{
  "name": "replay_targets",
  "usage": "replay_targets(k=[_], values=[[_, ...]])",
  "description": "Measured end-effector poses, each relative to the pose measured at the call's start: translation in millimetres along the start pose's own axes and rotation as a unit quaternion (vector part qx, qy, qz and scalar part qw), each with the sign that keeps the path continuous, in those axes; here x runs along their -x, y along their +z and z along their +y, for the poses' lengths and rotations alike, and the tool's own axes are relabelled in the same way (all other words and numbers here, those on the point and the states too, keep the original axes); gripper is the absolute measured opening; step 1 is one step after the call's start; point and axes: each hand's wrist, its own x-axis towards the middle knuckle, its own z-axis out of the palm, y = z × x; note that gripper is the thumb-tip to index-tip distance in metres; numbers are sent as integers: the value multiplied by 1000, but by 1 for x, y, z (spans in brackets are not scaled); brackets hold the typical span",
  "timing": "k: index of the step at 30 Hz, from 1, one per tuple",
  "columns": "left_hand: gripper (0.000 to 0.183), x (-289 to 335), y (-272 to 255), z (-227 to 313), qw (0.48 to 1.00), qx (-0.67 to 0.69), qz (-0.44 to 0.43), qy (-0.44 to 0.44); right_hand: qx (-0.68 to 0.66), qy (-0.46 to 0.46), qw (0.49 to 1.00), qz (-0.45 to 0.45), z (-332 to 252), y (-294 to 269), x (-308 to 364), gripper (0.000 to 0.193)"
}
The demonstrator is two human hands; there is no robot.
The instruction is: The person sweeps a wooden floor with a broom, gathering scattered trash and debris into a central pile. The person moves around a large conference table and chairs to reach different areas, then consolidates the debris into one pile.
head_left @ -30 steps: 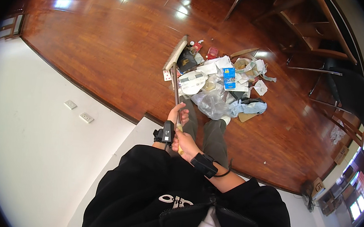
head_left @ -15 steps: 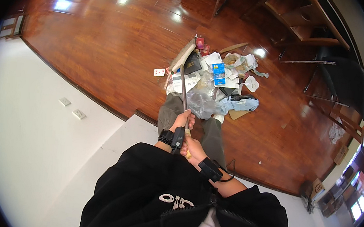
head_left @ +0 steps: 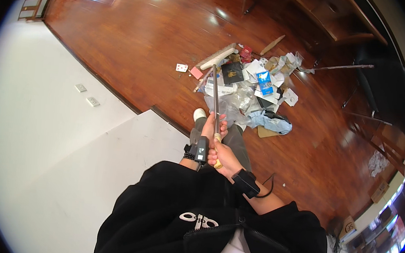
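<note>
A broom is in both my hands. My left hand (head_left: 216, 126) is wrapped around the dark broom handle (head_left: 217, 92), and closer to me my right hand (head_left: 226, 159) grips its pale yellow end. The white broom head (head_left: 218, 57) lies slanted on the floor at the far left edge of a litter pile. In that pile are a black flat packet (head_left: 232, 73), a blue package (head_left: 265, 83), clear plastic (head_left: 241, 101), white papers and a light blue wrapper (head_left: 273, 124). A playing card (head_left: 181, 68) and a pink piece (head_left: 196, 72) lie left of the broom.
Glossy brown floorboards (head_left: 121, 54) surround the pile. To the left is a white wall (head_left: 51, 110) with outlets. A black chair (head_left: 386, 91) and wooden furniture (head_left: 330, 16) stand at the right. Crumpled plastic (head_left: 379, 162) and boxes (head_left: 348, 227) lie along the right side. My white shoe (head_left: 199, 115) is beside the pile.
The broom head has swung to a flatter slant along the pile's far left edge. A pink piece now shows beside it. My left shoe has come into view; both hands keep their grip.
</note>
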Motion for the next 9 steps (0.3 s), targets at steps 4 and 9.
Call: replay_targets(k=[4,9], values=[[35,15,1,-7,993,67,-93,22,28,-4,999,24,5,10,-7,23],[31,20,-31,8,993,50,-109,9,62,7,998,34,17,10,-31,24]])
